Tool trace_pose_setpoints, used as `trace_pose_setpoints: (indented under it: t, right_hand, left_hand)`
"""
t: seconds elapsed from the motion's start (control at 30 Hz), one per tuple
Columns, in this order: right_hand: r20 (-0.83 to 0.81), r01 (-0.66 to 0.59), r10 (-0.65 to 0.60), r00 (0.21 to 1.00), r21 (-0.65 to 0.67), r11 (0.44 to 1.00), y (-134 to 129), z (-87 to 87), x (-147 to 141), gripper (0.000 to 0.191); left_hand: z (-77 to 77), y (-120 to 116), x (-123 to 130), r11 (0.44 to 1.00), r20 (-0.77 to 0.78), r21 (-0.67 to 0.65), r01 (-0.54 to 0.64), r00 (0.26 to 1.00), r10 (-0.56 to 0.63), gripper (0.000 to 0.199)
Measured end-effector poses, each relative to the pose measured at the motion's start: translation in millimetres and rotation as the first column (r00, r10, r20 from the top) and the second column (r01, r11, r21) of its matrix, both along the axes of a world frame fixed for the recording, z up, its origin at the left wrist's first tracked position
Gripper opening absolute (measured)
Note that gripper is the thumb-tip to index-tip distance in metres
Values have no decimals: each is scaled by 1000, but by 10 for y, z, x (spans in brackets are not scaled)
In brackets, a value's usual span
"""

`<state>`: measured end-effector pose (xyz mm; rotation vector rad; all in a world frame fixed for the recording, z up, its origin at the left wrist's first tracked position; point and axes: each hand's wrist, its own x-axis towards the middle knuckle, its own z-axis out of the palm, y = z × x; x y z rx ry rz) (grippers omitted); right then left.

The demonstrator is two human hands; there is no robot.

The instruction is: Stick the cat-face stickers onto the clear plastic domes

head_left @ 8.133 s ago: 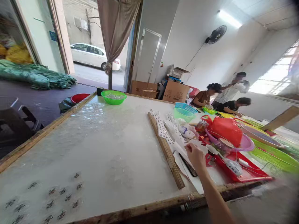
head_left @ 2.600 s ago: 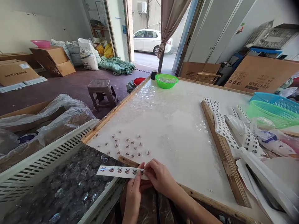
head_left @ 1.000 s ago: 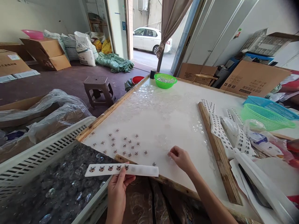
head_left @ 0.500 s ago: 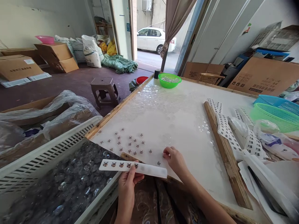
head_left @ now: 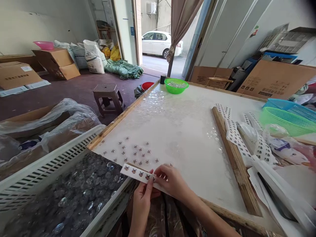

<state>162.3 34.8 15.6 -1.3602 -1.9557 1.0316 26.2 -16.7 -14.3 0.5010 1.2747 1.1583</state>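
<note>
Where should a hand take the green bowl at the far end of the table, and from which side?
Probably by the flared rim of the green bowl, from the near or right side: the black cup crowds its left. It stands upright holding clear pieces, so keep it level.

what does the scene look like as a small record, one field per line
left hand: pinches sticker strip with animal faces
right hand: fingers at same strip, grip partly hidden
table: white top, wooden edging, animal-face pieces near left
slatted crate: clear rounded pieces inside
far corner: green basin, black cylinder
</note>
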Motion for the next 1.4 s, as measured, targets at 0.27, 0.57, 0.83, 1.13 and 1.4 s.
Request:
trace_pose_setpoints:
  t: [0.27,0.57,0.83,1.13,1.4]
  right_hand:
    - [77,48,-56,995,107,993,-171,-171,-116,4]
    - [83,63,-77,994,165,984,-215,-181,-91,12]
    - [-202,180,-176,963,0,984,-182,-151,90,12]
    - [-7,488,-502,865,-222,844,117,-464,1082,25]
    - [100,480,-469,877,-209,852,92,-504,962,20]
  left_hand:
    - [-238,41,-35,996,70,-80,-34,997,40,63]
    - [-155,25,7,996,32,-79,-33,999,35,61]
    - [-90,22,20,996,115,-82,-29,993,39,62]
    - [-31,54,-23,989,169,-98,-108,978,123,68]
    - [21,76,-40,987,156,-117,-108,980,125,72]
